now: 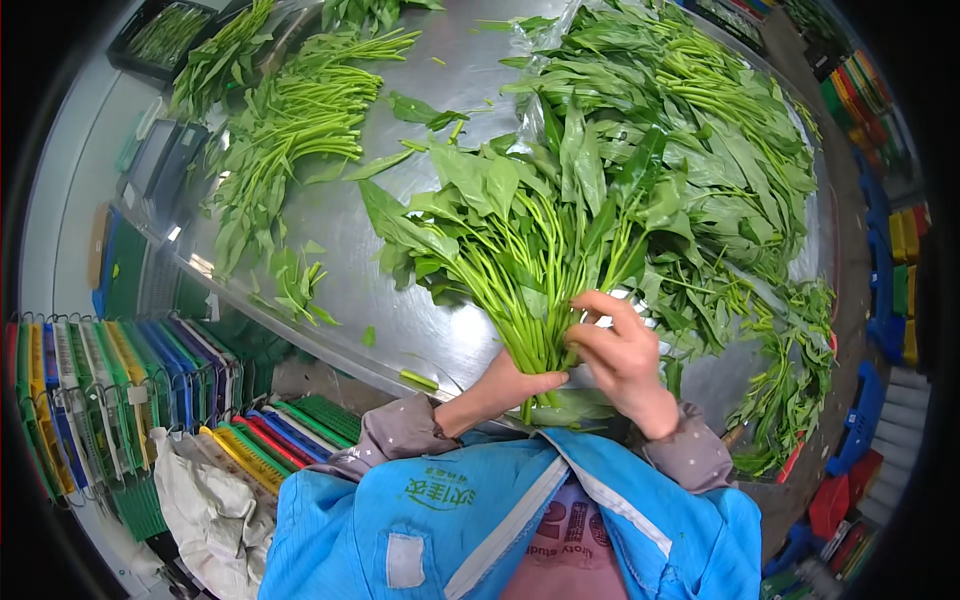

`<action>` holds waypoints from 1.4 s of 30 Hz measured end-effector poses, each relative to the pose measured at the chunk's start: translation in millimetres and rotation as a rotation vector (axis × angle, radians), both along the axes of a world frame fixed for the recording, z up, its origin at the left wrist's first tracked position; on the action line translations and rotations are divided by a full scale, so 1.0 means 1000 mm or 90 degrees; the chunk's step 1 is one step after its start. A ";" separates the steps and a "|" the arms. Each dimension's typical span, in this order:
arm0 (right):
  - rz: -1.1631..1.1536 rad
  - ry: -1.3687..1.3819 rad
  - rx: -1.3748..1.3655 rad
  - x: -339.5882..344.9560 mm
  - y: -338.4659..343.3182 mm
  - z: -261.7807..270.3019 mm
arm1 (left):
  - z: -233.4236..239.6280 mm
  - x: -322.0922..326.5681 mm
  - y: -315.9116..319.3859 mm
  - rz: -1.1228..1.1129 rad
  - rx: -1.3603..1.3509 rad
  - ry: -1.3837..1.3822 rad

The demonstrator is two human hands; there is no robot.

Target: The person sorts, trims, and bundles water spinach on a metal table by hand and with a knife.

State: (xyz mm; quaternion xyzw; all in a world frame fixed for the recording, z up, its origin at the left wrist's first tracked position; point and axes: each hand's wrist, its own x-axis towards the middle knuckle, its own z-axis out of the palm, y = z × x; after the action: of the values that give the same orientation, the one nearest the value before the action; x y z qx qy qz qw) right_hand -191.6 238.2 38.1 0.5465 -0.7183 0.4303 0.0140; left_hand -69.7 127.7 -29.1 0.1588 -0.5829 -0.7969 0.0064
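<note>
A bunch of leafy greens, likely water spinach (536,277), stands fanned out before me with its leaves pointing away. My left hand (510,386) is wrapped around the lower stems, thumb across the front. At the bunch's right side, my right hand (622,356) has its fingers bent, with the tips against the stems. Whether those fingertips pinch a stem or leaf is hidden. Just right of the bunch, a large heap of the same greens (720,150) spreads over the metal table (442,337), partly on clear plastic film (551,37).
Sorted bunches (322,112) lie at the table's left, with loose leaves and a cut stem piece (418,379) nearer me. Colourful plastic crates (127,382) and a white woven sack (214,495) stand left below the table. More crates (862,420) line the floor at right.
</note>
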 end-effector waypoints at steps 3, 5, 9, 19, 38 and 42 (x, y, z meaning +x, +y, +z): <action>-0.075 -0.278 -0.160 0.002 0.010 0.022 | -0.003 0.004 -0.006 0.001 0.033 -0.051; -0.133 -0.407 -0.170 0.007 0.007 0.030 | -0.004 0.007 -0.005 -0.005 0.055 -0.085; -0.101 -0.135 0.153 0.012 -0.013 -0.001 | -0.002 -0.001 0.008 0.032 -0.090 -0.002; 0.027 -0.455 0.162 0.023 0.013 -0.018 | -0.002 0.007 -0.001 -0.028 0.160 -0.058; -0.172 -0.567 0.065 0.014 0.017 -0.027 | 0.000 0.020 0.005 -0.007 0.057 0.026; -0.219 -0.607 0.066 0.016 0.020 -0.043 | -0.003 0.020 0.002 -0.008 0.124 -0.105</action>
State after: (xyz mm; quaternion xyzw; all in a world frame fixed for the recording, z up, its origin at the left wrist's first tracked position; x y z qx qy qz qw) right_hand -175.8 258.2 -5.3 0.1633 -0.7448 0.5870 -0.2721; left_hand -49.4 129.8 -31.8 0.2198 -0.5022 -0.8340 -0.0621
